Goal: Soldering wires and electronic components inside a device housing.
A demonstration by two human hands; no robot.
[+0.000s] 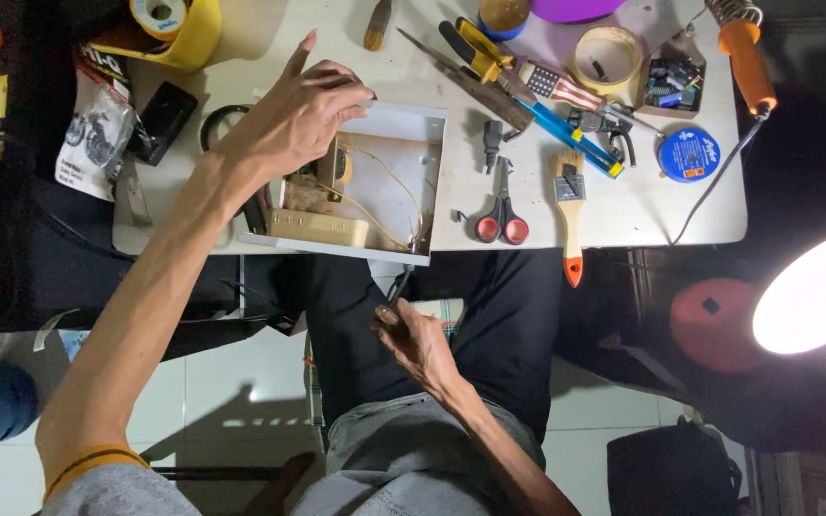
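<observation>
An open white metal box (pixel 403 124) lies on the white table (pixel 642 205), half over its near edge. Inside are yellow wires (pixel 386 191), a beige block (pixel 317 227) and a small component. My left hand (pixel 293 119) rests on the box's far left corner, fingers curled over the rim, forefinger raised. My right hand (pixel 418 344) is below the table over my lap, fingers closed on a thin dark cable (pixel 400 284) that hangs from the box's near corner.
Red-handled scissors (pixel 501 215), a paintbrush (pixel 570 215), a screwdriver, pliers, a tape roll (pixel 607 59), a blue solder reel (pixel 688 155) and an orange-handled soldering iron (pixel 746 57) lie right of the box. A bright lamp (pixel 815 291) shines at right. A yellow holder and bags sit at left.
</observation>
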